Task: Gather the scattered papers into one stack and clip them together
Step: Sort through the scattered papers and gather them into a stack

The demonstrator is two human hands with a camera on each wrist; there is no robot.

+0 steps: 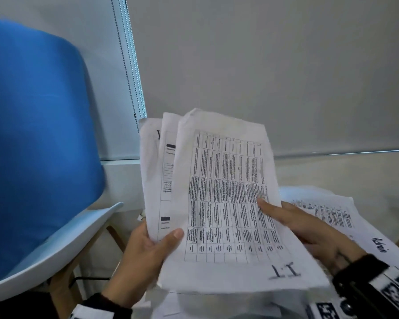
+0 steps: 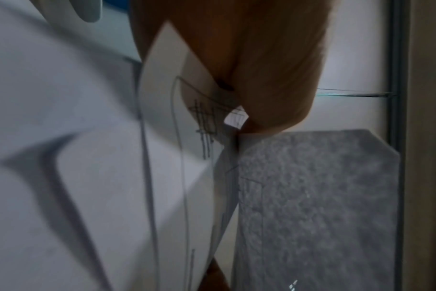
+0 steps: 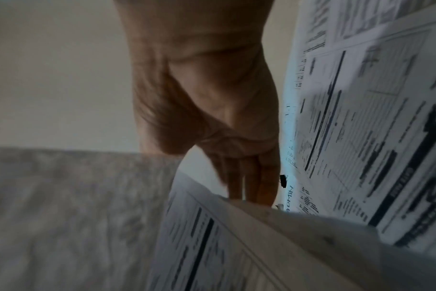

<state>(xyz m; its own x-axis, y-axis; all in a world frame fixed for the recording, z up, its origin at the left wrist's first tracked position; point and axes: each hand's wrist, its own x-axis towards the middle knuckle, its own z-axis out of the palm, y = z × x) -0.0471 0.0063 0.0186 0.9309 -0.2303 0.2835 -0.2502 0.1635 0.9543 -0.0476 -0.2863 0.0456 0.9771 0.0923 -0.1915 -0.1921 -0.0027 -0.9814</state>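
I hold a fanned sheaf of printed papers [image 1: 224, 196] up in front of me, and the top sheet carries a table and a handwritten "I.T". My left hand [image 1: 148, 252] grips its lower left corner, thumb on top and fingers behind. My right hand [image 1: 304, 226] holds the right edge, with the thumb on the printed face and the fingers underneath. In the left wrist view the left hand [image 2: 256, 59] pinches the bent sheets [image 2: 162, 122]. In the right wrist view the right hand [image 3: 212, 110] has its fingers reaching behind a sheet's edge [image 3: 236, 226]. No clip shows plainly.
More printed sheets [image 1: 327, 215] lie on the table to the right under my right hand, one marked "Admin" [image 1: 379, 245]. A blue chair back [image 1: 32, 134] with a white seat [image 1: 62, 240] stands close on the left. A blind cord [image 1: 127, 72] hangs behind.
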